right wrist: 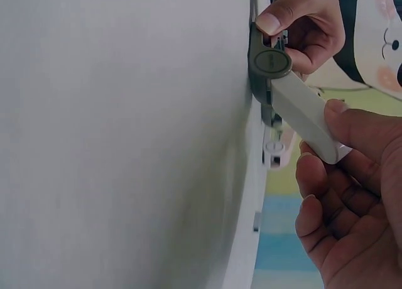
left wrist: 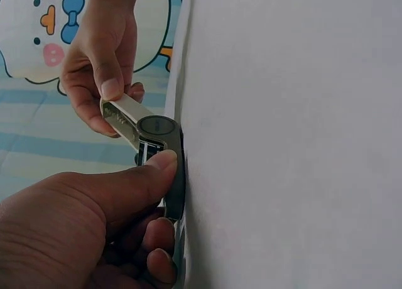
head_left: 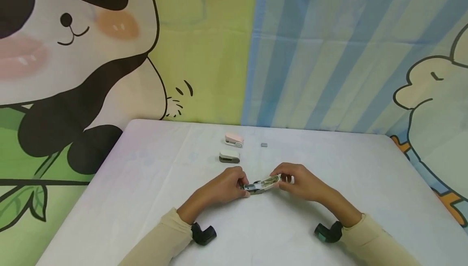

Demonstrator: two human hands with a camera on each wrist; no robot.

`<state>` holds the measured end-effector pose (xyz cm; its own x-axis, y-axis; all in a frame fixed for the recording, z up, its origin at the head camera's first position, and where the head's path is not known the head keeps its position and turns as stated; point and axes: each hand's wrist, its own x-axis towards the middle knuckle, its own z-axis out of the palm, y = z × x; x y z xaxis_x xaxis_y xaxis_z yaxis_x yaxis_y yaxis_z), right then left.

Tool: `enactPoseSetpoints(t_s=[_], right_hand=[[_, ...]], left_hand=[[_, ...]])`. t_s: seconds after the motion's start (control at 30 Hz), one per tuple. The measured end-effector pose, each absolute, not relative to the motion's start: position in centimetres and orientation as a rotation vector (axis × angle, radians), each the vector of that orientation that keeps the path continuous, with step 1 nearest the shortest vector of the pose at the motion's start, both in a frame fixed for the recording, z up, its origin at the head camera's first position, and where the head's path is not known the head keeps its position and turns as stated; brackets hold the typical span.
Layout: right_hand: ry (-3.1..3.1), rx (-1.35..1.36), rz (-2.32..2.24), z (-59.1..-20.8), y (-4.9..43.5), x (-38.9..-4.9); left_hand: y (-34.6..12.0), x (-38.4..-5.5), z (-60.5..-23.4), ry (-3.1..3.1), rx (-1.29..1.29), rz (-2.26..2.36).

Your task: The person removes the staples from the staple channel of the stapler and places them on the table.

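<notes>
Between the two hands, on the white table, is a stapler (head_left: 261, 185) with its cream top cover swung wide away from its dark grey-green base. My left hand (head_left: 227, 185) grips the base end, its thumb (left wrist: 164, 160) pressed near the metal staple channel. With thumb and fingers, my right hand (head_left: 300, 181) pinches the free end of the cream cover (right wrist: 308, 116). The round hinge disc (right wrist: 272, 61) sits between the hands. In the left wrist view the hollow underside of the cover shows. Whether staples lie in the channel cannot be made out.
Behind the hands stand a white stapler with a grey base (head_left: 229, 156) and, farther back, a pink stapler (head_left: 234, 139). A small grey block (head_left: 264, 145), perhaps staples, lies to their right. Patterned cloth (head_left: 314, 55) hangs behind the table (head_left: 164, 168).
</notes>
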<state>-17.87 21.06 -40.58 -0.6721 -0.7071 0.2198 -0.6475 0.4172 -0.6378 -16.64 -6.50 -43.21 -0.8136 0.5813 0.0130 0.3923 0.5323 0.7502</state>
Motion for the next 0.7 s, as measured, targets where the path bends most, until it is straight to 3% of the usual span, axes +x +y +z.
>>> enactPoseSetpoints(t_s=[0.7], right_hand=[[2.804, -0.722, -1.213, -41.3, 27.8, -21.7]], left_hand=[[2.6, -23.8, -43.0, 2.713, 0.750, 1.103]])
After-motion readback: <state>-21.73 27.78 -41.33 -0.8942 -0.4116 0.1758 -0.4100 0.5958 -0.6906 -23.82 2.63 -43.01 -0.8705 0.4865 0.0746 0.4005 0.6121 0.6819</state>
